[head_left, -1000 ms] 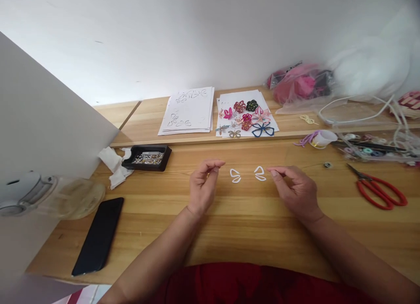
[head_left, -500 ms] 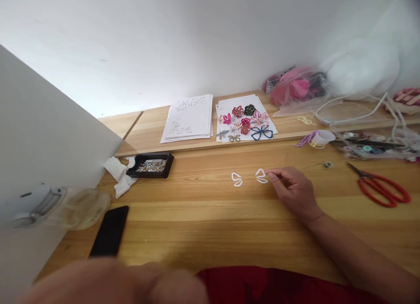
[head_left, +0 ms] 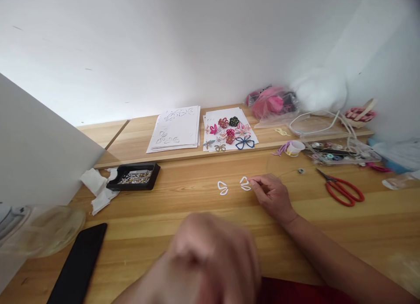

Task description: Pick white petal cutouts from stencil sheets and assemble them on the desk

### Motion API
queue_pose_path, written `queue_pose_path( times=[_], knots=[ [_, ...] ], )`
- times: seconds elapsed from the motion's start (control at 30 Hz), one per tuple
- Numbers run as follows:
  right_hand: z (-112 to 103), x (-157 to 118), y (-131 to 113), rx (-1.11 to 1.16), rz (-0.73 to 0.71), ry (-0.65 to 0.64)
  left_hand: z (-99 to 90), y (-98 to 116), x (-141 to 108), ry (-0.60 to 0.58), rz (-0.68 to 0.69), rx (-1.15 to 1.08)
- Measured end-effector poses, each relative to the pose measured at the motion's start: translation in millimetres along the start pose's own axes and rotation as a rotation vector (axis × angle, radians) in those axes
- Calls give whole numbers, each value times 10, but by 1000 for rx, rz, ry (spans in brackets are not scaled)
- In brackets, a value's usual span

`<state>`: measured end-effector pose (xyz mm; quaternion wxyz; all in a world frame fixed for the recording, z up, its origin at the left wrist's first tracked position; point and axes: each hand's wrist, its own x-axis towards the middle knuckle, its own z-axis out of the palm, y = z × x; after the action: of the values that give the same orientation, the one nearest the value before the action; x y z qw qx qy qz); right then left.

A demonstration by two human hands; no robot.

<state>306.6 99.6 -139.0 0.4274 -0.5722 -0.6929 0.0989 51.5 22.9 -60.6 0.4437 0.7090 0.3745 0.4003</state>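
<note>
Two small white wing-shaped outlines lie on the wooden table, a left one point(head_left: 222, 188) and a right one point(head_left: 244, 183). Thumb and fingertips of my right hand point(head_left: 271, 197) are pinched at the right outline's outer edge; what exactly is between them is too small to make out. A thin thread runs from near that hand to a small spool point(head_left: 301, 170). Large and blurred, close to the camera, my left hand point(head_left: 213, 256) hovers over the near part of the table. Its fingers are curled, and anything inside them is hidden.
Red-handled scissors point(head_left: 344, 191) lie at the right. A black bead tray point(head_left: 154, 177), white tissue point(head_left: 95, 183) and a phone point(head_left: 78, 264) are at the left. Behind are drawn papers point(head_left: 183, 131), beaded flowers point(head_left: 230, 136), a white cup point(head_left: 295, 148) and a plastic box point(head_left: 367, 157).
My left hand has risen and moved right from the lower left edge. The view has shifted, showing more of the right side. My right hand stays at the right outline.
</note>
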Motion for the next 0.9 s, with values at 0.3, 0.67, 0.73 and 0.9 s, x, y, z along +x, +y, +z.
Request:
queue_pose_path(
  times=[0.3, 0.67, 0.73, 0.9],
  knots=[
    [-213, 64, 168, -198, -74, 71, 774, -870, 641, -238, 2, -193],
    [-976, 768, 823, -374, 267, 210, 739, -935, 681, -204, -98, -223],
    [-942, 957, 853, -107, 349, 222, 742, -943, 681, -203, -98, -224],
    [-807, 1495, 841, 94, 374, 139, 750, -964, 663, -201, -111, -211]
  ],
)
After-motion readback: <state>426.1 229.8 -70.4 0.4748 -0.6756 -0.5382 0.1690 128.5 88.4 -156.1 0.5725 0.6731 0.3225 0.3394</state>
